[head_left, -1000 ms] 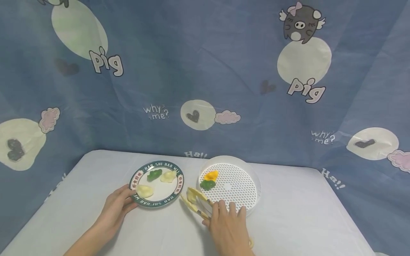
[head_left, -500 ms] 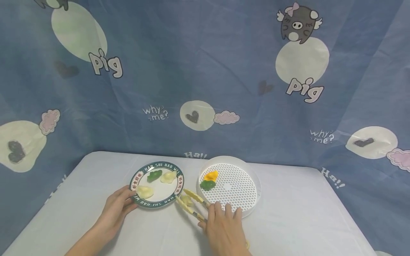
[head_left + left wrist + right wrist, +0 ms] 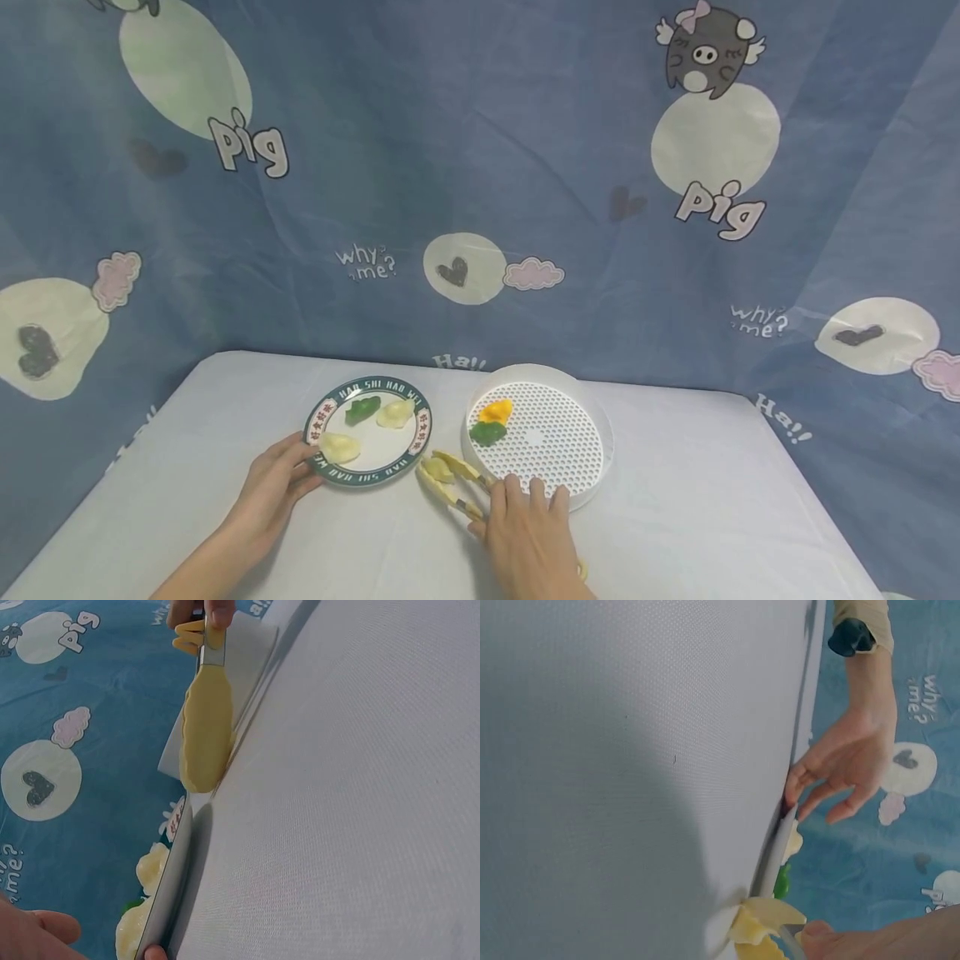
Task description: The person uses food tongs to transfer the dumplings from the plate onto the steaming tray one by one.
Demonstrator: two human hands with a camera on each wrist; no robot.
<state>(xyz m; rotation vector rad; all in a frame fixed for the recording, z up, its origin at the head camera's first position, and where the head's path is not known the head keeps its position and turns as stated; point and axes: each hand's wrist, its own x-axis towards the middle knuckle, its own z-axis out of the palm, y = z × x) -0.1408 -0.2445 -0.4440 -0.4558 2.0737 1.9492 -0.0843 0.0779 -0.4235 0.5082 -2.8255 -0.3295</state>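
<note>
While left hand (image 3: 268, 490) grips plate (image 3: 377, 457) at 8 o'clock, right hand (image 3: 527, 533) holds parted tongs (image 3: 208, 735) round dumpling (image 3: 440, 470); steamer (image 3: 558, 429) has two, plate three.

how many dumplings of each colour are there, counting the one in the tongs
Green dumplings: 2, one on the plate, one in the white tray
Pale yellow dumplings: 3, two on the plate, one between the ends of the tongs
Orange dumpling: 1, in the white tray
Total: 6
</note>
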